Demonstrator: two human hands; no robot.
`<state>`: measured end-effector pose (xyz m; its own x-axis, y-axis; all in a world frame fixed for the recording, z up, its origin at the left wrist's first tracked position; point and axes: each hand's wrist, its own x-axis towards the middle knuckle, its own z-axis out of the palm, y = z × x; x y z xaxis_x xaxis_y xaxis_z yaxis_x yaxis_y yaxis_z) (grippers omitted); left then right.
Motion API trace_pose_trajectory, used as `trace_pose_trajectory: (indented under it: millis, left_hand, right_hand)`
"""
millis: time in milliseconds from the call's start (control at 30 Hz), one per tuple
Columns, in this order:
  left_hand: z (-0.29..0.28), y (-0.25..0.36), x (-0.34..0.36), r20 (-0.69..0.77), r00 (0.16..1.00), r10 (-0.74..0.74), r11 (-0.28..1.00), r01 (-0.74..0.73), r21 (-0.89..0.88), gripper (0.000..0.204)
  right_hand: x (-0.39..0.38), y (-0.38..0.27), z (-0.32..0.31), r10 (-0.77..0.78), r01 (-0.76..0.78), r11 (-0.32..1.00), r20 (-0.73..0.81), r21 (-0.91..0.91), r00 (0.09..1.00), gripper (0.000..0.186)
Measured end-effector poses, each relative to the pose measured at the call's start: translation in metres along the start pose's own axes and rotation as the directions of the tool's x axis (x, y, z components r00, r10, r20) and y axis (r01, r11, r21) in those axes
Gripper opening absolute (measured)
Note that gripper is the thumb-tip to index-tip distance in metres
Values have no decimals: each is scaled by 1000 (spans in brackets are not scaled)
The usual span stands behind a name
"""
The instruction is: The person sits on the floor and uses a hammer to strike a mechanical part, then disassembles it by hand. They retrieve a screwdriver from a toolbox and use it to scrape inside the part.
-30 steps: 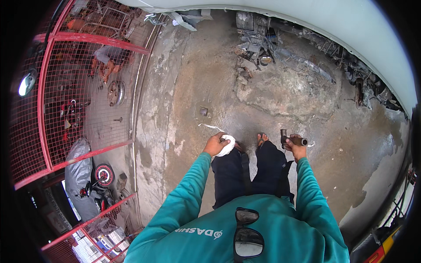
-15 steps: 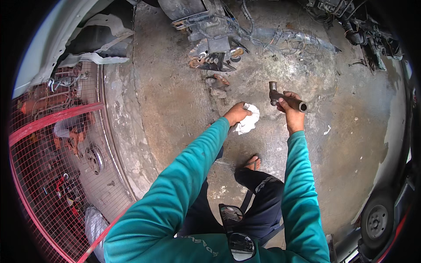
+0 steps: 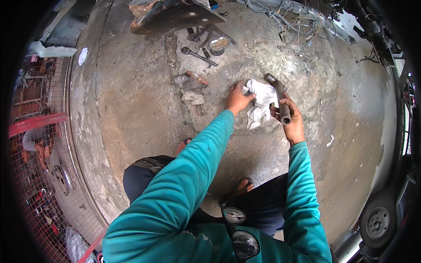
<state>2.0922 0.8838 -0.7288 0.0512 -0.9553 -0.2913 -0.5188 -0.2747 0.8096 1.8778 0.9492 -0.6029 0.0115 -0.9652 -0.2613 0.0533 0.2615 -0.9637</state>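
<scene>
My right hand (image 3: 290, 115) is wrapped round a brown metal tubular part (image 3: 281, 94), which has an open bore at its near end and a short stub at its far end. A crumpled white cloth (image 3: 262, 97) hangs just left of the part and meets its side. My left hand (image 3: 239, 99) grips the left edge of that cloth, its thumb over the fabric. Below my hands is the stained concrete floor (image 3: 307, 175).
Left of my hands lies a grey wadded item (image 3: 191, 87) with an orange edge. Beyond are a ratchet wrench (image 3: 199, 56), a round metal piece (image 3: 219, 43) and a rusty metal plate (image 3: 175, 18). Cables cross the far floor. A red mesh fence (image 3: 39, 124) stands left, a wheel (image 3: 378, 222) right.
My left hand has brought the white cloth right, against the metal part. The part now points more toward me. My body is lower, with knees bent, and more tools show ahead.
</scene>
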Motion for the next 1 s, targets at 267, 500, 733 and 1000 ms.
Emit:
trace_pose_trajectory:
  millis: [267,500,733,1000]
  left_hand:
    - [22,36,7,354,933,61,987,-4,-160,36]
    - [0,129,90,-77,974,211,890,-224,-398,26]
    - [-8,43,88,134,959,-249,755,279,-593,76]
    - [-128,48,90,48,980,193,892,-195,409,77]
  right_hand:
    - [-17,-10,-17,159,-44,624,-71,780,985,58]
    - [-7,38,-31,512,-453,716,41,531,858,38]
    - [-14,28,11,461,-398,840,-97,369,882,24]
    - [-63,9,52,-100,119,990,-231,70,968,34]
